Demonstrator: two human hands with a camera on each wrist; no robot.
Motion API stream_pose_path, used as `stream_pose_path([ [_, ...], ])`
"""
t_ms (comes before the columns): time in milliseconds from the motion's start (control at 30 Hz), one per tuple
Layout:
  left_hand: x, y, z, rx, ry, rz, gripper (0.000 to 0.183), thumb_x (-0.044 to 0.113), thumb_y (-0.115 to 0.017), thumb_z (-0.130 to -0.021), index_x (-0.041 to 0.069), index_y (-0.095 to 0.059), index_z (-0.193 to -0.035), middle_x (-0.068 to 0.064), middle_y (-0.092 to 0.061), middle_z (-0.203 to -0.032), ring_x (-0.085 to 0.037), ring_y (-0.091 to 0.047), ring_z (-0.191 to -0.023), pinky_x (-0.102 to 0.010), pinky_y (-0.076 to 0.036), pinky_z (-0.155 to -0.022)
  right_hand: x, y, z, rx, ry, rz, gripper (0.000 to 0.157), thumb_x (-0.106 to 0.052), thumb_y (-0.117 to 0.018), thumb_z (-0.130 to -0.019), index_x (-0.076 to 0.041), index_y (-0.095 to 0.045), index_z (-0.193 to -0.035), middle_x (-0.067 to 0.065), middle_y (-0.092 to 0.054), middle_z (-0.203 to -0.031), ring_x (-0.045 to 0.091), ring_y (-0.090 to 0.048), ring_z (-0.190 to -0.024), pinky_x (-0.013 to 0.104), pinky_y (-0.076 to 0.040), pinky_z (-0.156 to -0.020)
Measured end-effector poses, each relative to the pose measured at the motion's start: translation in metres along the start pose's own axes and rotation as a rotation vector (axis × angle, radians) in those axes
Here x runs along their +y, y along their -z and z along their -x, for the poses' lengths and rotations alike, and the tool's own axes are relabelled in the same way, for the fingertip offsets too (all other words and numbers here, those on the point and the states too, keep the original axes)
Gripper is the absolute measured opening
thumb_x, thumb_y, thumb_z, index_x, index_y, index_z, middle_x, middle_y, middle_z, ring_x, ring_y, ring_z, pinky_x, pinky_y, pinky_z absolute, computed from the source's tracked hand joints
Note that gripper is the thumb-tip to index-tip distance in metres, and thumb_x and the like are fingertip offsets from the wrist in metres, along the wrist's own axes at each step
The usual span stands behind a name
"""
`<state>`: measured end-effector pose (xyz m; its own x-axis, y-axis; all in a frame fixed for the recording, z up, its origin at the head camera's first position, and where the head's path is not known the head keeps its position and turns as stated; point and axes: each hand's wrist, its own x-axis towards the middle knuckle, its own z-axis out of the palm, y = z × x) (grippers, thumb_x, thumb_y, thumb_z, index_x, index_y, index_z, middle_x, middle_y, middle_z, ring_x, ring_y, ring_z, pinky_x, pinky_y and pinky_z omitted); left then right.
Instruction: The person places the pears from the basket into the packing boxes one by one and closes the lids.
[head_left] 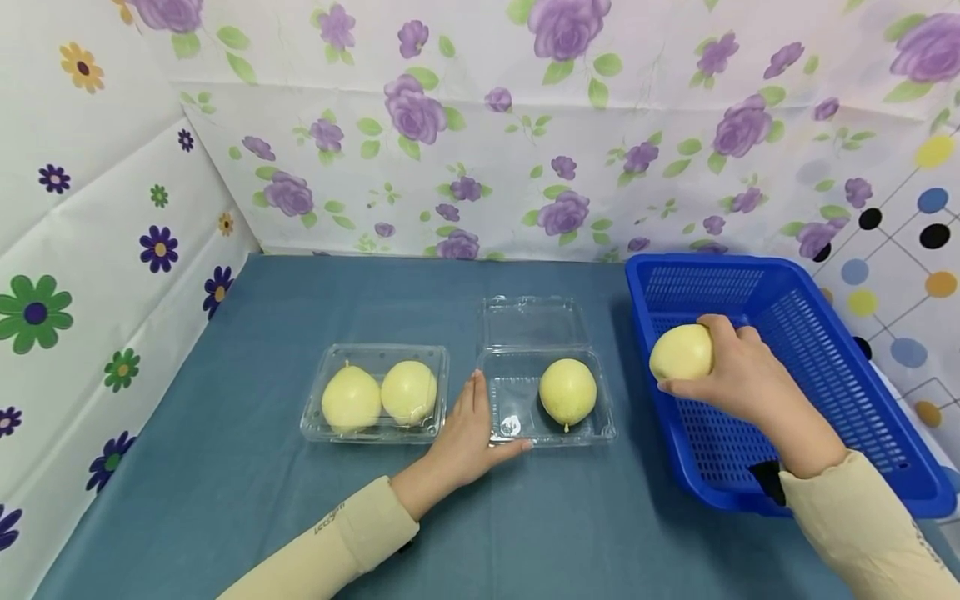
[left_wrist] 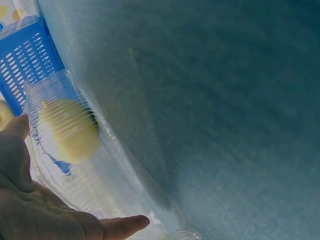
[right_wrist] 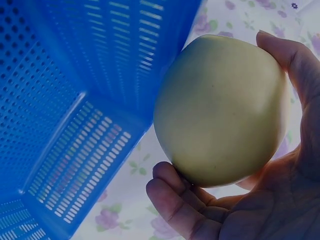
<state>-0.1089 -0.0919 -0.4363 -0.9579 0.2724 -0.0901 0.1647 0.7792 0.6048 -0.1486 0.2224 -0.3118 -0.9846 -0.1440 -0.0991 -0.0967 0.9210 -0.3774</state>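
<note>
My right hand (head_left: pixel 738 371) grips a pale yellow pear (head_left: pixel 681 352) above the left rim of the blue basket (head_left: pixel 750 492); the right wrist view shows thumb and fingers around the pear (right_wrist: pixel 220 110). My left hand (head_left: pixel 465 433) rests with straight fingers at the left and front edges of an open clear plastic box (head_left: pixel 517 400), thumb along its front rim. Inside that box one pear (head_left: pixel 567 392) sits on the right side, with the left half bare. Behind it the box's lid (head_left: pixel 534 323) lies folded back.
Left of my left hand stands a closed clear box (head_left: pixel 311 417) with two pears (head_left: pixel 351 400) in it. A blue-green cloth (head_left: pixel 225 500) covers the table. Flowered sheets (head_left: pixel 480 167) hang at the back and sides.
</note>
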Motion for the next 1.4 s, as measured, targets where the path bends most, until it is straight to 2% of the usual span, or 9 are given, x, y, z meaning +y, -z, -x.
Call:
stream_pose_path([
  [433, 0.001, 0.002, -0.003, 0.014, -0.005, -0.021, 0.114, 0.061, -0.063, -0.082, -0.008, -0.003, -0.15, -0.03, -0.007, -0.155, -0.043, -0.013, -0.143, -0.055, -0.023, -0.113, -0.022, -0.003, -0.005, -0.018, 0.036, -0.011, 0.098, -0.049, -0.079, -0.072, 0.004, -0.031, -0.139, 0.035, -0.043, -0.11, 0.041, -0.048, -0.089, 0.042, -0.048, -0.057],
  [667, 0.001, 0.002, -0.003, 0.019, -0.014, -0.03, 0.114, 0.061, -0.063, -0.082, -0.008, -0.003, -0.15, -0.03, -0.008, -0.155, -0.042, -0.014, -0.143, -0.054, -0.023, -0.113, -0.035, -0.009, -0.007, -0.013, 0.071, 0.003, 0.095, -0.047, -0.08, -0.07, 0.003, -0.034, -0.138, 0.034, -0.046, -0.109, 0.04, -0.049, -0.088, 0.044, -0.047, -0.059],
  [967, 0.001, 0.001, -0.002, 0.019, -0.012, -0.039, 0.114, 0.061, -0.064, -0.081, -0.008, -0.003, -0.149, -0.03, -0.01, -0.155, -0.042, -0.015, -0.143, -0.054, -0.024, -0.113, -0.049, -0.02, -0.009, -0.057, 0.092, 0.0, 0.096, -0.045, -0.081, -0.07, 0.002, -0.034, -0.14, 0.033, -0.047, -0.111, 0.039, -0.051, -0.09, 0.044, -0.048, -0.06],
  [1400, 0.0, 0.001, -0.001, 0.017, -0.009, -0.033, 0.114, 0.06, -0.065, -0.081, -0.009, -0.004, -0.149, -0.031, -0.01, -0.154, -0.043, -0.016, -0.143, -0.054, -0.025, -0.113, -0.065, -0.028, -0.012, -0.052, 0.144, 0.008, 0.09, -0.04, -0.081, -0.069, 0.001, -0.038, -0.137, 0.03, -0.05, -0.107, 0.038, -0.051, -0.089, 0.046, -0.048, -0.062],
])
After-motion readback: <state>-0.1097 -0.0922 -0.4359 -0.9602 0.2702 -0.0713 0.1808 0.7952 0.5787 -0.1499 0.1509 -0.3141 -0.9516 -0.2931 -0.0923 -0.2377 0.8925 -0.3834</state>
